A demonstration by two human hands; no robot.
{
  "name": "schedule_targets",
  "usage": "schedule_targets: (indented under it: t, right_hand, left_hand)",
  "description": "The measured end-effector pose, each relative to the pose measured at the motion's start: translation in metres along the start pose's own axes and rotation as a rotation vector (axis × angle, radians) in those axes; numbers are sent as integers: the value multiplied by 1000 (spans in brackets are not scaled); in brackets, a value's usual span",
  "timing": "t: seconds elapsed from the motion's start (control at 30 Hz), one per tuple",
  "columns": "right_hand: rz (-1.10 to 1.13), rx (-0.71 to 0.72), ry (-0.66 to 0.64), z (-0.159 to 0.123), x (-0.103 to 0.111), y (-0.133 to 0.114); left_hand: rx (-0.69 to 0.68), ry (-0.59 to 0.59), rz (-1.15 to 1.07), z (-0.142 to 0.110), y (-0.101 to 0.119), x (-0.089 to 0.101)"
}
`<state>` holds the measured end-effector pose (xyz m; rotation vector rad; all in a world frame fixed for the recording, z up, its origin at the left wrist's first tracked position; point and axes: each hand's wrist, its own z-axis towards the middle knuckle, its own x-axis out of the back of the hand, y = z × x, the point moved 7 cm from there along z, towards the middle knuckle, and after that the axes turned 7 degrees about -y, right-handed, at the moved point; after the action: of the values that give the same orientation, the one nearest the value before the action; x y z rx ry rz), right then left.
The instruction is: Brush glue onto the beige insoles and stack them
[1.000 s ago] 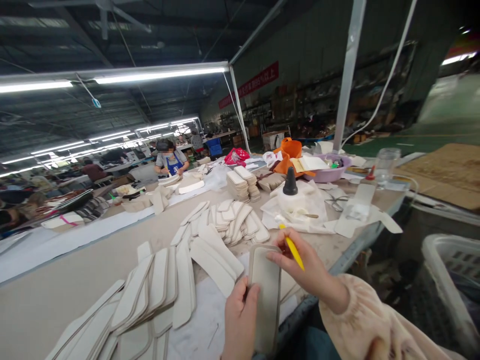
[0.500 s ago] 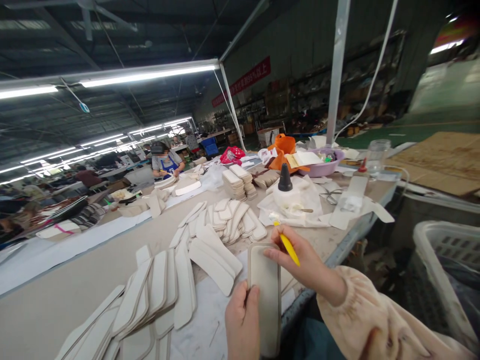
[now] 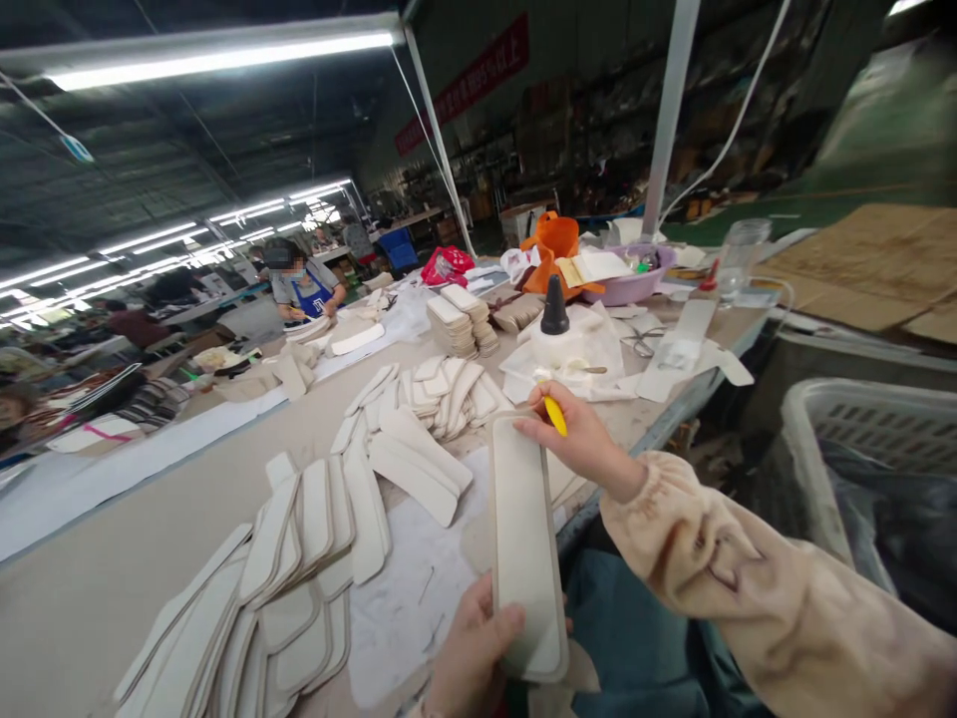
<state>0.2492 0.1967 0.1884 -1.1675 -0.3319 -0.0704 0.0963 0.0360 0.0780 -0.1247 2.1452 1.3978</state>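
Observation:
My left hand (image 3: 471, 658) grips the near end of a long cream insole-shaped piece (image 3: 523, 543) with a darker edge band, thumb on its face. My right hand (image 3: 575, 439) pinches the far end of the same piece while holding a yellow pen-like tool (image 3: 554, 414) between its fingers. The piece is held above the table's near edge. Fanned rows of similar cream pieces (image 3: 299, 558) lie on the table to the left, with another heap (image 3: 441, 394) just beyond the hands.
A white glue bottle with a black nozzle (image 3: 554, 324) stands on white sheets behind my right hand. Stacked pieces (image 3: 458, 324), a purple basin (image 3: 635, 284), an orange bag (image 3: 557, 239) and scissors (image 3: 643, 344) lie farther back. A white basket (image 3: 844, 439) sits at right. Another person (image 3: 299, 284) works at the far end.
The view has tilted down and the piece now shows at full length. My left hand has slid to its near end; my right hand stays at the far end with the yellow tool.

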Motion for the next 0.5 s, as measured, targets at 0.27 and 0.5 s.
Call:
schedule_targets:
  t: [0.27, 0.5]
  right_hand:
    - [-110, -25, -14, -5, -5, 9]
    - [-166, -30, -29, -13, -8, 13]
  left_hand:
    - [78, 70, -168, -18, -24, -5]
    - [76, 12, -184, -23, -23, -9]
